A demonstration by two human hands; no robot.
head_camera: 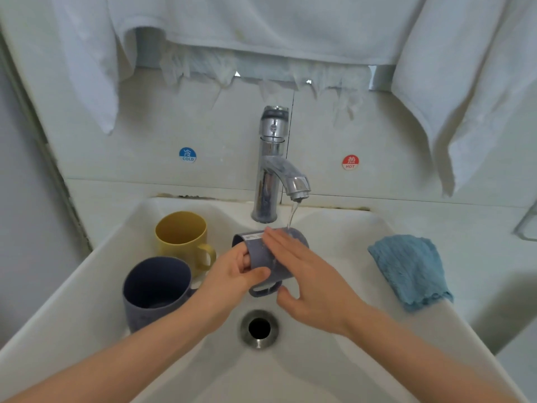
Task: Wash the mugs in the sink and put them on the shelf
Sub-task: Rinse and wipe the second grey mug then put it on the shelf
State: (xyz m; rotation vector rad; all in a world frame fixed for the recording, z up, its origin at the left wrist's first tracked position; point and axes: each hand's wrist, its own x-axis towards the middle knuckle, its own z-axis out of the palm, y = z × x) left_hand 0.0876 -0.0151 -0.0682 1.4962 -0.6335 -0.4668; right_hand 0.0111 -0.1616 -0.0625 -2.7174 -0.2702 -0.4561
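White sink [343, 370], one, with all three mugs inside or over its basin. White towels [261, 27], hanging above it. Blue cloth [412, 269], one, on the sink's right rim. Our left hand [235, 276], fingers and thumb curled round the grey mug [263, 257], which we hold tipped on its side under the running tap [276, 170]. Our right hand [311, 280], fingers straight, laid flat on that mug's wall. Navy mug [154, 289], upright, at the basin's left. Yellow mug [181, 242], upright, just behind it. Drain [258, 328], below our hands. Cold sticker [187, 155] and hot sticker [350, 162], on the wall either side of the tap.
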